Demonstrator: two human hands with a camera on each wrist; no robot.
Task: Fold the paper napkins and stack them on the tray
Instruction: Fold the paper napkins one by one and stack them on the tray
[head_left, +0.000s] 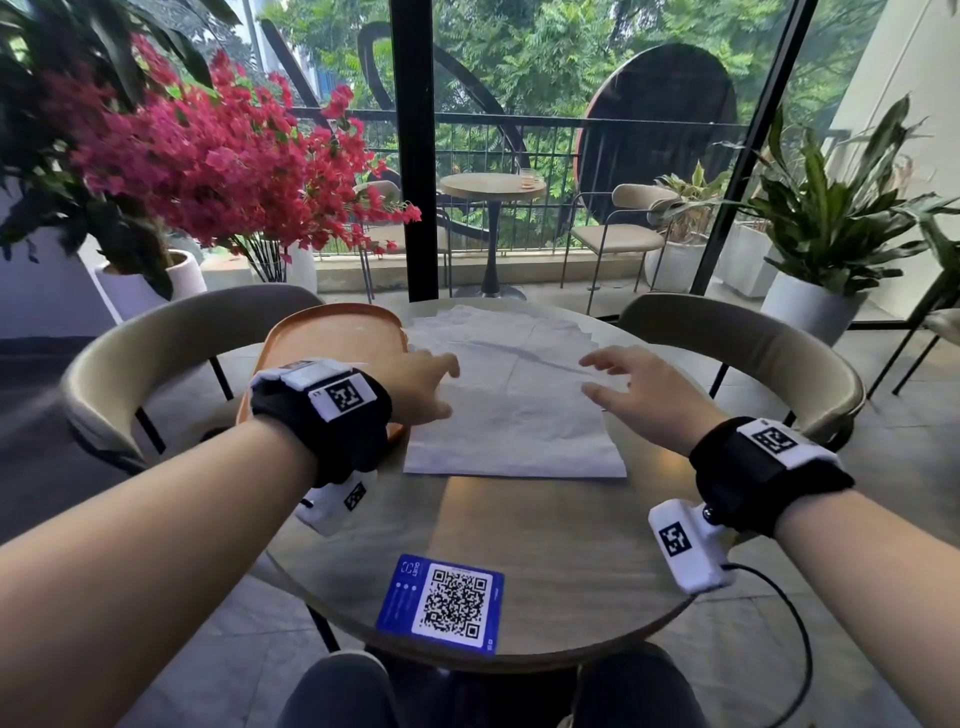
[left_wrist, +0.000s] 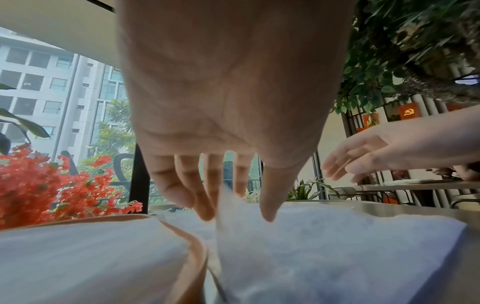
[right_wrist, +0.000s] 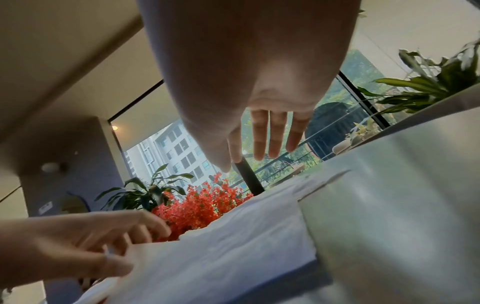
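Several white paper napkins (head_left: 514, 415) lie spread flat and overlapping across the middle of the round table. An orange tray (head_left: 332, 332) sits just to their left. In the left wrist view a white napkin layer (left_wrist: 91, 257) lies inside the tray rim (left_wrist: 192, 242). My left hand (head_left: 449, 387) hovers at the napkins' left edge with fingers spread. A napkin edge (left_wrist: 226, 201) stands up between its thumb and fingers, which are apart. My right hand (head_left: 589, 375) hangs over the napkins' right side, fingers straight (right_wrist: 259, 144), holding nothing.
A blue card with a QR code (head_left: 441, 603) lies near the table's front edge (head_left: 545, 660). Curved beige chairs stand at the left (head_left: 156, 338) and right (head_left: 753, 338) of the table. Red flowers (head_left: 218, 156) and potted plants stand beyond.
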